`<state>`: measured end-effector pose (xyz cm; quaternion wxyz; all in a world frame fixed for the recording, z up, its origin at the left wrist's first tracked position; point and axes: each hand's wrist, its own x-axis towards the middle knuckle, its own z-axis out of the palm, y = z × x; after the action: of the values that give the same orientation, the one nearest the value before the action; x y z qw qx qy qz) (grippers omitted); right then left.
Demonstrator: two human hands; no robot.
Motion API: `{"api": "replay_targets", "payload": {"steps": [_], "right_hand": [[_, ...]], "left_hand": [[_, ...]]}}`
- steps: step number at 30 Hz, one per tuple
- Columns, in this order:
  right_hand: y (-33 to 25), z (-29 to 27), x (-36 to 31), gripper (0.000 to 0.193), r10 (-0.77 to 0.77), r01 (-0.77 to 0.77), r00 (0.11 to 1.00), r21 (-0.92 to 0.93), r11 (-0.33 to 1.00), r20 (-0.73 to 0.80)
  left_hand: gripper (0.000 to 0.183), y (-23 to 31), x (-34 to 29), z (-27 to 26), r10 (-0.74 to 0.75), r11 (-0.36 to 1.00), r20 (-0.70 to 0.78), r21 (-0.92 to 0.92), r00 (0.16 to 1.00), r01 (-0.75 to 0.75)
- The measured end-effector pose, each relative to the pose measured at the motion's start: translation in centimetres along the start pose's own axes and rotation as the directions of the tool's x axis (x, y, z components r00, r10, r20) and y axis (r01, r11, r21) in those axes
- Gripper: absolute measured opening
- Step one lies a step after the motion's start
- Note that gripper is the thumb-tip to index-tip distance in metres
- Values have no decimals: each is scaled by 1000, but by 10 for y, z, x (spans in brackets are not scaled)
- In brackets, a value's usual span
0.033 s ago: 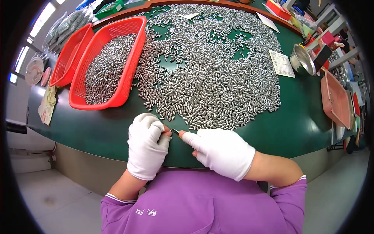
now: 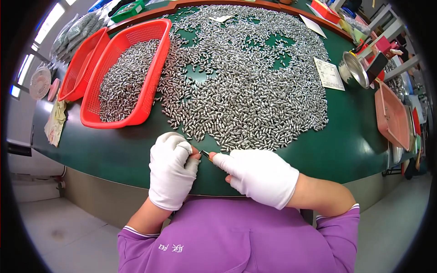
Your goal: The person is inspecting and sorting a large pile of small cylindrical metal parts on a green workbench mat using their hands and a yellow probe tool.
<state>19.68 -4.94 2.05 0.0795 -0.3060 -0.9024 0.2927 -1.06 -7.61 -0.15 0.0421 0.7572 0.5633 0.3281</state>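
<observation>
Both hands wear white gloves with bare fingertips and meet near the table's front edge. The thumb and forefinger of my left hand [image 2: 172,169] are pinched together; whatever lies between them is too small to make out. My right hand [image 2: 261,176] grips a slim dark tool [image 2: 206,155] whose narrow end reaches the left fingertips. Just beyond my hands spreads a wide layer of small silvery bullet-shaped metal pieces [image 2: 250,109], each with a tapered end. More such pieces [image 2: 127,82] are heaped in a red plastic basket [image 2: 144,113] at the left.
A second red basket [image 2: 73,93] leans beside the first, near a crumpled cloth [image 2: 55,123]. At right on the green table [image 2: 350,150] are a printed paper slip [image 2: 328,74], a steel bowl [image 2: 354,70] and a pink tray [image 2: 387,109]. A raised wooden edge [image 2: 170,8] borders the back.
My right hand and forearm have shifted very slightly. Everything else looks the same.
</observation>
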Motion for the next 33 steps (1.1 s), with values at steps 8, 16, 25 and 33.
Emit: {"api": "replay_targets", "payload": {"steps": [8,16,25,33], "right_hand": [[-6,-11,1,44,45,-39,996,-75,996,81],[49,-62,-61,49,262,-608,570,-185,772,-779],[134,-83,-125,40,611,-957,285,-178,231,-739],[77,-67,-8,22,87,-278,877,-350,895,-473]], "left_hand": [[20,1,3,0,12,1000,41,6,999,-12],[16,-9,1,-11,-221,928,85,-287,972,236],[8,13,67,-16,-298,596,358,-654,885,465],[10,14,96,5,-166,420,510,-738,844,528]]}}
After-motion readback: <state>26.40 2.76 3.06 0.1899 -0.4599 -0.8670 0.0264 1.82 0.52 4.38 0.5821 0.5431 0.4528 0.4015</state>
